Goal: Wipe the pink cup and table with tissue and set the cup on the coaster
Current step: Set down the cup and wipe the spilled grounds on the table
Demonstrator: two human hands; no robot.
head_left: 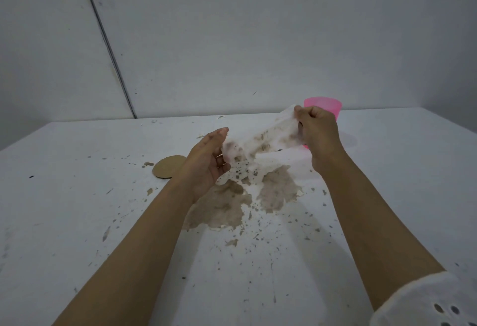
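Right hand (320, 137) raised above the table (77, 196), fingers curled, thumb and fingertips pinching the upper end of a tissue (268, 135). The tissue is white, smeared brown, and runs down toward 8 o'clock to the left hand (206, 160). Left hand fingers are mostly straight and close together, palm turned toward the tissue. The tissue's lower end meets them in blur, so I cannot tell whether it is gripped.

Pink cup (325, 106) stands upright on the table just behind the right hand, partly hidden by it. A brown spill (227, 206) lies below the hands, with specks scattered around it. From the spill, the cup is at 1 o'clock and the round cardboard coaster (167, 168) at 10 o'clock, its right edge hidden behind the left hand. Cup and coaster are well apart. A white eyelet sleeve (423, 302) shows on the right arm.
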